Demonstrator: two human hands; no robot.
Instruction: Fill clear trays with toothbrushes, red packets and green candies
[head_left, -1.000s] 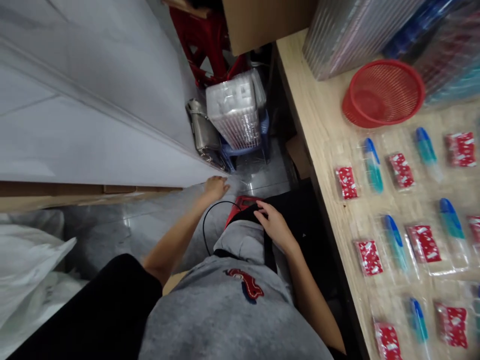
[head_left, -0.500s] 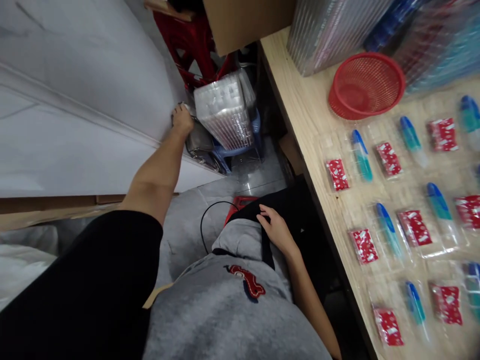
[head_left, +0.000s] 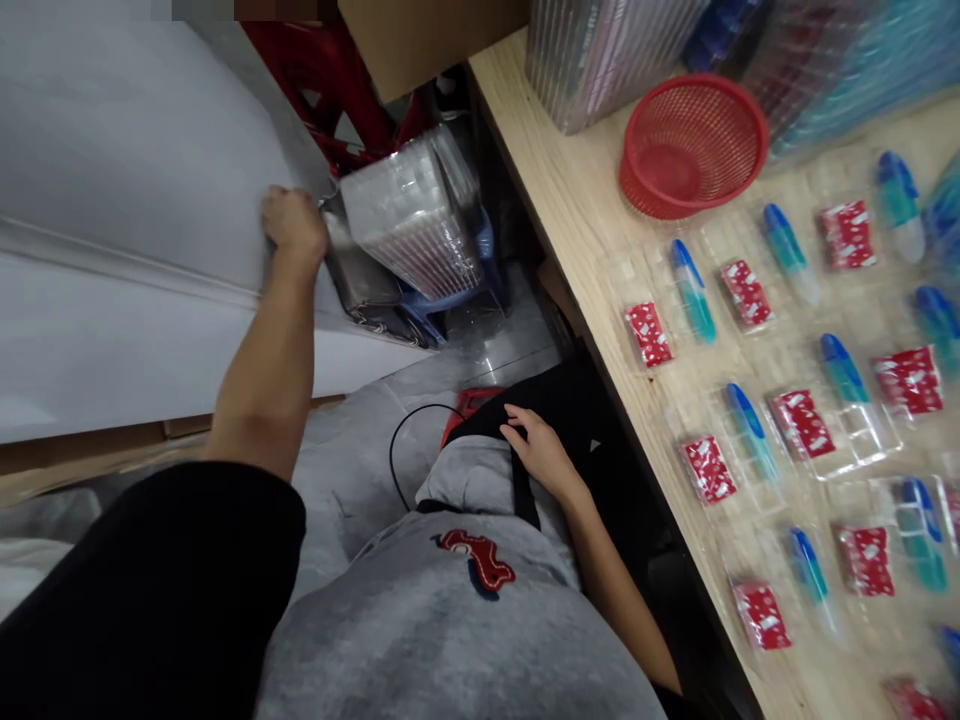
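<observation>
While my left hand (head_left: 294,222) is gripping the edge of the big white sheet (head_left: 135,190), fingers curled over it, just beside the stack of clear packs (head_left: 412,225), my right hand (head_left: 536,450) is resting loosely spread on my lap; the sheet isn't lifted yet.

hands: 2 (head_left: 295,222) | red basket: 1 (head_left: 694,140) | red stool: 1 (head_left: 330,75) | cardboard box: 1 (head_left: 420,40)
</observation>
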